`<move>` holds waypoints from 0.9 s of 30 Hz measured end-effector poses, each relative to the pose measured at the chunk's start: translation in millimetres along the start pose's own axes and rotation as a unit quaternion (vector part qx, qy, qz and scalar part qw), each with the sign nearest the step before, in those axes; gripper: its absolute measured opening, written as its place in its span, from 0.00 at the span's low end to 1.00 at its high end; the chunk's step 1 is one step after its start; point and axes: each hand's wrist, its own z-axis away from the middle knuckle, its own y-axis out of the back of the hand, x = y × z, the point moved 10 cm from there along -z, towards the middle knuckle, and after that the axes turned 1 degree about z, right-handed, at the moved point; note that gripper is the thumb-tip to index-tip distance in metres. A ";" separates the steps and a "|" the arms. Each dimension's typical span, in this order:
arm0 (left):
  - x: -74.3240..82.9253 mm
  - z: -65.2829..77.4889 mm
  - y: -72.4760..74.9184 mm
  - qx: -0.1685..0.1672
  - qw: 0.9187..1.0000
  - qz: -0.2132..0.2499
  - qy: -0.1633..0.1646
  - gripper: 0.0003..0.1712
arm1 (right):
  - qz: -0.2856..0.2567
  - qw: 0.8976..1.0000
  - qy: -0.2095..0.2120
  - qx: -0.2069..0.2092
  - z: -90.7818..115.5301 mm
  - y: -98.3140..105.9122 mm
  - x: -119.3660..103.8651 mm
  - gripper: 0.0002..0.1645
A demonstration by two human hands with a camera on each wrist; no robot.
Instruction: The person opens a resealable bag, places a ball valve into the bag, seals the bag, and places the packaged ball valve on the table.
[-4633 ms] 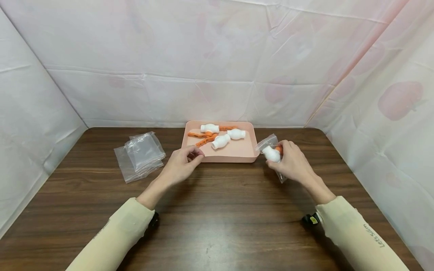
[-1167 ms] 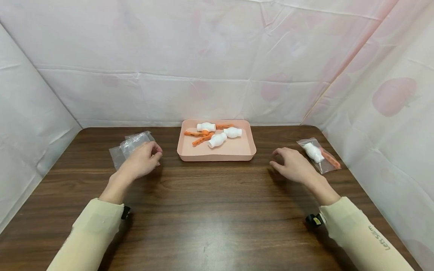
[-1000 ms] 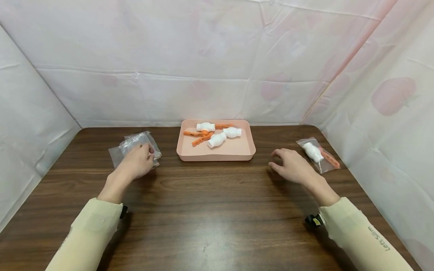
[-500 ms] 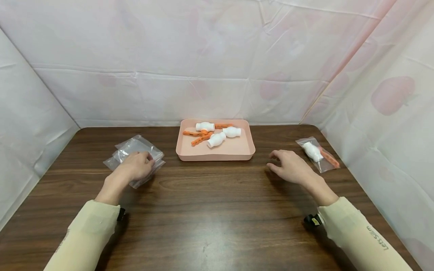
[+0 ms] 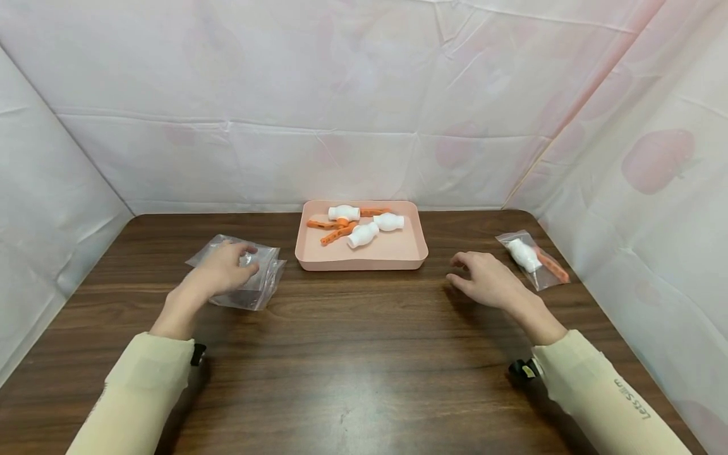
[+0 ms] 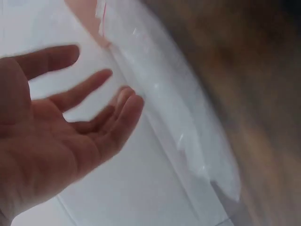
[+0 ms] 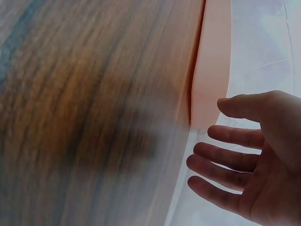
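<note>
Clear zip bags lie in a loose stack on the left of the table, partly covered by my left hand. In the left wrist view the fingers of that hand are spread and loosely bent beside the plastic bags, with nothing between them. My right hand hovers over the table on the right, relaxed and holding nothing. Just right of it lies a zip bag with a white valve that has an orange handle. Whether the left hand touches the bags I cannot tell.
A pink tray at the table's back middle holds several parts: white ball valves with orange handles. Fabric walls enclose the table's back and sides. Brown wooden tabletop extends toward me.
The bagged valve, earlier in my right hand, now lies at the right. My left hand went from the tray to the bags, which have shifted and turned; its fingers have since spread.
</note>
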 end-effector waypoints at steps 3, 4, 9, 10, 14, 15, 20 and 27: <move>2.2 -2.3 2.9 -0.014 0.999 -0.011 -0.037 0.36 | -0.001 1.000 0.001 -0.002 0.1 0.3 -0.4 0.18; 2.3 -3.2 2.1 -0.024 0.999 -0.012 -0.046 0.40 | -0.002 1.000 0.002 -0.003 0.3 0.4 -0.4 0.18; -1.9 -8.8 -5.6 -0.075 0.995 -0.013 -0.059 0.51 | -0.006 1.000 0.005 -0.005 0.1 0.3 -1.3 0.18; -3.7 -9.9 -7.2 -0.083 0.995 -0.011 -0.055 0.52 | -0.008 1.000 0.007 -0.006 0.1 0.5 -1.9 0.18; -9.6 -14.7 -12.6 -0.099 0.994 -0.014 -0.046 0.53 | -0.013 1.000 0.010 -0.007 0.3 0.2 -2.5 0.19; -11.4 -15.8 -13.2 -0.098 0.994 -0.014 -0.044 0.53 | -0.014 1.000 0.011 -0.007 0.5 0.1 -2.7 0.19; -17.7 -19.5 -11.4 -0.077 0.996 -0.030 -0.036 0.55 | -0.018 1.000 0.014 -0.009 1.4 -0.8 -4.1 0.18; -22.5 -22.2 -3.8 -0.042 0.996 -0.069 -0.023 0.60 | -0.021 1.000 0.008 -0.013 3.1 -1.9 -4.1 0.18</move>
